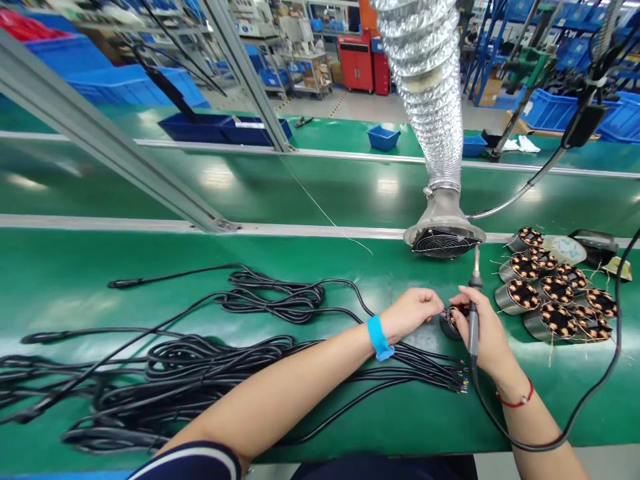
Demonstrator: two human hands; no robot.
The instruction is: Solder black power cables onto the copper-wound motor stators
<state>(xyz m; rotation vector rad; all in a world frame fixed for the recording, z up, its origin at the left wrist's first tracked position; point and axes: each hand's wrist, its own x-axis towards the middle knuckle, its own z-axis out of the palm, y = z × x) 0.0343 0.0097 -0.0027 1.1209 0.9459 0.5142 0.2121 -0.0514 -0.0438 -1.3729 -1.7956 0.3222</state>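
Note:
My right hand (487, 330) is closed round the grey handle of a soldering iron (473, 320), its metal tip pointing up and away from me, near the fume extractor. The fingers also rest by a motor stator (449, 327), mostly hidden behind the hand. At the stator's left side my left hand (417, 313) pinches a black cable, whose dark end shows just past the fingertips. Below the hands lie the stripped ends of several black cables (440, 375), with coloured wires showing.
Coiled black cables (200, 373) cover the left of the green bench. Several wound stators (557, 320) stand at right, beside a solder wire holder (593, 248). A fume extractor hood (445, 230) hangs ahead on a foil duct (425, 80). The iron's cord (590, 393) loops round my right forearm.

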